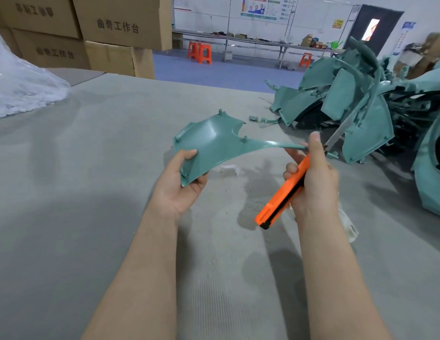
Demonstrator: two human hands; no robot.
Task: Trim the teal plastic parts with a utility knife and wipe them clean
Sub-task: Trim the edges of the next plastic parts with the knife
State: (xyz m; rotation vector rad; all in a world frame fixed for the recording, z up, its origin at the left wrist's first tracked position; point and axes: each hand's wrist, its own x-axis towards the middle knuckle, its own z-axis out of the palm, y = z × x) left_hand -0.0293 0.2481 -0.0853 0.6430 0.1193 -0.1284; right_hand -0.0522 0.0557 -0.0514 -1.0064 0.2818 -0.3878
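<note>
Fingers (pixel 189 153) on the left hand (pixel 177 185) were pinching the part (pixel 214 143) by its wide corner, up off the mat (pixel 91 192). Right hand (pixel 314 177) was wrapped round the knife (pixel 280 195), blade (pixel 336 133) out past the part's thin tip. I'd shave shallow, away from the left hand, since that tip looked floppy. Big pile (pixel 356 99) of parts sat right on the mat; boxes (pixel 116 25) and stools (pixel 201 52) behind.

The teal plastic part (pixel 214 141) is showing a smooth satin finish. The utility knife (pixel 285 190) is showing a matt orange plastic body and a bare metal blade (pixel 336 134). The mat (pixel 91 204) beneath the part is appearing matt and ribbed.
</note>
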